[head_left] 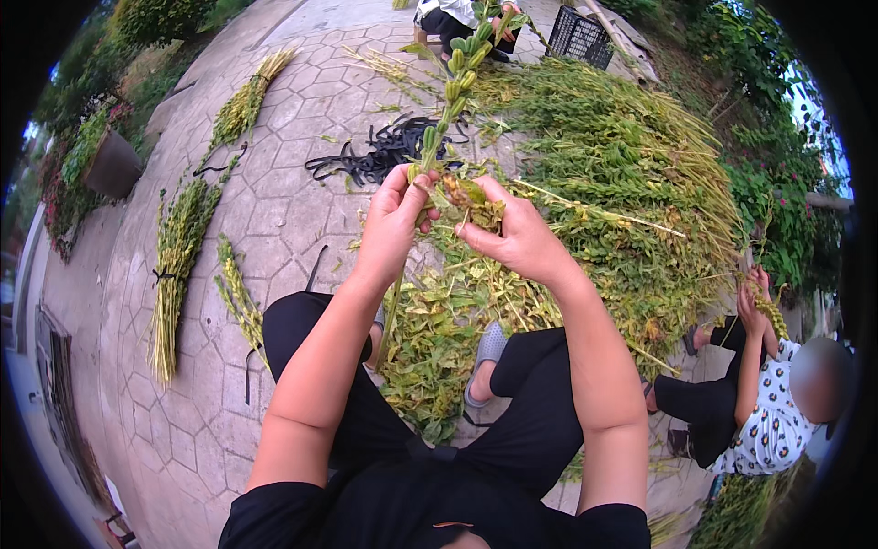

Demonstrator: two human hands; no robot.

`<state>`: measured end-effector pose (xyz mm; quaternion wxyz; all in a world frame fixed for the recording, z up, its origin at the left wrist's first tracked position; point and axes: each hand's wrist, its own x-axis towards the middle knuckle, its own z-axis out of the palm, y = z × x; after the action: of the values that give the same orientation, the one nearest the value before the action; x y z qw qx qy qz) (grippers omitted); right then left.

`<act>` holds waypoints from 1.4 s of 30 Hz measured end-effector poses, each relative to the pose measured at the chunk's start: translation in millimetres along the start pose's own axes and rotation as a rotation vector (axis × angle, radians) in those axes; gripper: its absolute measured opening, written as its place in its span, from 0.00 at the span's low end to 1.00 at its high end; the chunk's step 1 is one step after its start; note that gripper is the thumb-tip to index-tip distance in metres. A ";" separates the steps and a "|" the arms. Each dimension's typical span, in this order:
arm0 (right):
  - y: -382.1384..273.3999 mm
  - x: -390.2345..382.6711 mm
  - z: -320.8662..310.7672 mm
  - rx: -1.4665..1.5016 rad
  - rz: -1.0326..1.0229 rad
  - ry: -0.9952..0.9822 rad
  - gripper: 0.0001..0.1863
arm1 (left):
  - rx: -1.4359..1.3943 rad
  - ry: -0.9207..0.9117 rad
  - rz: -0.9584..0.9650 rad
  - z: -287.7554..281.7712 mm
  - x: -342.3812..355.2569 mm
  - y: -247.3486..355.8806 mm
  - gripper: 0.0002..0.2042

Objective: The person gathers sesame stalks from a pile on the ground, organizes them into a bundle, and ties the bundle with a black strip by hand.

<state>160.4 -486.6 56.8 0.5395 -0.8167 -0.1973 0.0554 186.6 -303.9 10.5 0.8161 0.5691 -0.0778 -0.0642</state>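
My left hand is closed around a green stalk lined with pods, which looks like sesame. The stalk's top points up and away from me, and its lower end runs down between my knees. To the right of it, my right hand pinches a clump of yellowing leaves between thumb and fingers, close to the stem. Part of that grip is hidden by the leaves. Below both hands, loose stripped leaves cover the ground around my feet.
A big heap of leafy stalks spreads on the right. Black straps lie tangled ahead. Tied bundles rest on the paving at left. A person sits at right handling a stalk; another sits at the far end near a black crate.
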 end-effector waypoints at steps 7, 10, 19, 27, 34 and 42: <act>31.3 21.5 -18.3 0.048 0.026 0.082 0.22 | -0.203 -0.248 -0.182 9.5 -10.7 6.9 0.10; 27.8 19.5 -18.0 -0.009 0.001 0.052 0.20 | -0.210 -0.265 -0.192 9.5 -11.7 8.2 0.10; 28.3 1.1 -9.3 -0.553 -0.198 -0.273 0.17 | -0.008 -0.032 -0.037 5.4 -4.2 -3.2 0.09; 6.9 -2.0 -39.9 -0.398 0.045 -0.021 0.27 | 0.149 0.042 0.126 20.8 -11.5 -22.7 0.05; -40.2 10.5 -37.0 -0.535 -0.201 0.704 0.17 | 0.272 -0.025 0.171 49.2 -35.6 -46.2 0.04; -17.1 12.5 -32.0 -0.769 -0.330 0.584 0.04 | 0.312 -0.054 0.151 43.1 -32.2 -55.9 0.14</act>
<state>177.1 -503.4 86.9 0.2341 -0.8956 -0.1709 -0.3376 145.5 -356.5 -29.1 0.7178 0.6796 -0.1510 -0.0052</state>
